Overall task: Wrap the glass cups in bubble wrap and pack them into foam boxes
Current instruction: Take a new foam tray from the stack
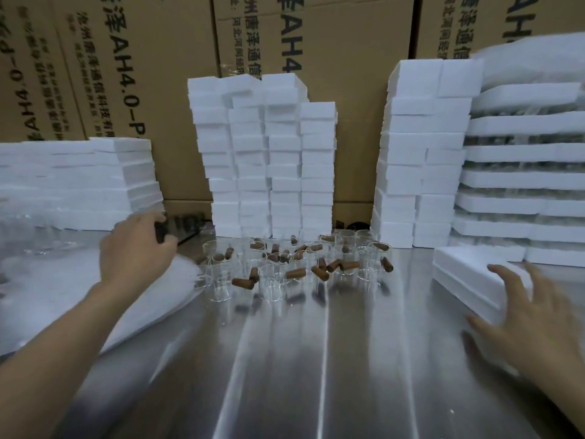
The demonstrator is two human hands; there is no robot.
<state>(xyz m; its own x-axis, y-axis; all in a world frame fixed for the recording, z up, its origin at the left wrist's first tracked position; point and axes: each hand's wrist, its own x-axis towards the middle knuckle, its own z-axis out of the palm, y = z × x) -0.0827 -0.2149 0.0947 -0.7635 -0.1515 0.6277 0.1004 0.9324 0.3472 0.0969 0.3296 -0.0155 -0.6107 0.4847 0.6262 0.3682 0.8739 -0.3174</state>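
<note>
Head camera: a person's left hand [136, 248], at 9 o'clock, is curling its fingers round a small dark object [160, 231] beside the bubble wrap [47, 299]. The right hand [535, 315], at 4 o'clock, is spreading its fingers wide over a foam box [459, 267], holding nothing. Glass cups [272, 282] are standing clustered at centre on the steel table [316, 375], with foam box stacks [266, 153] rising at 12 o'clock.
</note>
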